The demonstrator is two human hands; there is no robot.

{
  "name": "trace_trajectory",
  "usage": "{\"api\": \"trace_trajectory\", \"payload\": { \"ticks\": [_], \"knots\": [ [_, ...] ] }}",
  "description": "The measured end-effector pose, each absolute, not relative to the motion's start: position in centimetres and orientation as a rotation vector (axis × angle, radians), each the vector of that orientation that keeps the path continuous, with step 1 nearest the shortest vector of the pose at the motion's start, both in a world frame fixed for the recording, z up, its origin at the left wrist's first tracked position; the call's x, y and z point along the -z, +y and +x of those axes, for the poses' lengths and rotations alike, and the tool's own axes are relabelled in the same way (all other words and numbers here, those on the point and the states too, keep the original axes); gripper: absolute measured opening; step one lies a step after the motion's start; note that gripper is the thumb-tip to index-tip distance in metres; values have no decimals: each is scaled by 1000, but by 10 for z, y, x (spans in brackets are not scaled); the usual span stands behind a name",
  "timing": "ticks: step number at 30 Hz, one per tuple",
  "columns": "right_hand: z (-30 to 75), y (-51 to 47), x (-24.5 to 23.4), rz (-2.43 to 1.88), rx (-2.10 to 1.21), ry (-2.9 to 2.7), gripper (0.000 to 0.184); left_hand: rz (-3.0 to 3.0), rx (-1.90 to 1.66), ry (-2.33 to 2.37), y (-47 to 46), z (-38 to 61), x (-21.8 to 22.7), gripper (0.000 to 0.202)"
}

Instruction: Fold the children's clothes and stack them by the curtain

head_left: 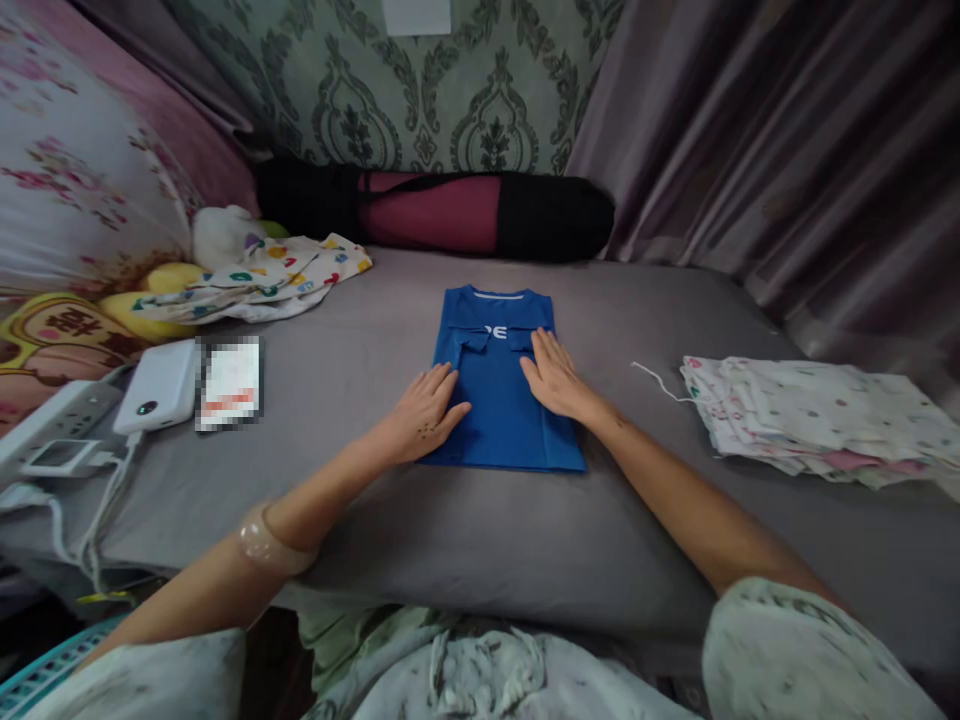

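On the left, a power strip (67,425) and a white power bank (157,380) lie on the grey cover (637,300), with a patterned cloth (281,278) heaped farther off, well apart from your hands. Next comes your left hand (426,412), palm down on the left edge of the blue shirt (499,405), thumb held out from the fingers; the hand is spread flat and has hold of nothing. The shirt lies in the middle of the cover, collar (499,296) to the far side and hem (502,465) towards you, its sides turned in so that the sleeves (474,342) point at each other across the white lettering (496,332). You seem to be smoothing and squaring those side folds. The next move looks to call for keeping both sides flat while the hem is turned up. Your right hand (553,375) rests on the right edge, a little farther off, fingers straight and close together, gripping nothing. On the right, well apart, lies a stack of folded cloth (817,410), a white cord (660,382) trailing towards the shirt
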State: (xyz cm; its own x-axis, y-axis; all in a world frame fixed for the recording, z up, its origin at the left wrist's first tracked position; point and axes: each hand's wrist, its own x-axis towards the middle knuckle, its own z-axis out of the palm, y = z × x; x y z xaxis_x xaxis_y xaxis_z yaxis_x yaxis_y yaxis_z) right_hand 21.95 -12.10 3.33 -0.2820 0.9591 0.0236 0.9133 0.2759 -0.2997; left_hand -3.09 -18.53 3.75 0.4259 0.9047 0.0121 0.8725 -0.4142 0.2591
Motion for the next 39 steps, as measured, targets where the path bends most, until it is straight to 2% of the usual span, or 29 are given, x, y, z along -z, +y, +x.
{"api": "trace_trajectory", "payload": {
  "ticks": [6, 14, 24, 32, 39],
  "knots": [
    [230, -183, -25, -1838, -328, -2414, 76, 2524, -149, 1506, -211, -30, -32, 74],
    [227, -184, -15, -1853, -271, -2422, 77, 2569, -128, 1544, -211, -23, -16, 75],
    [226, -217, -47, -1795, -526, -2419, 77, 2585, -113, 1394, -230, -29, -45, 73],
    [222, -255, -34, -1643, -354, -2538, 74, 2668, -93, 1277, -255, -27, -39, 70],
    [220, -254, -34, -1610, -254, -2568, 69, 2712, -279, 1247, -249, -29, -37, 63]
  ]
}}
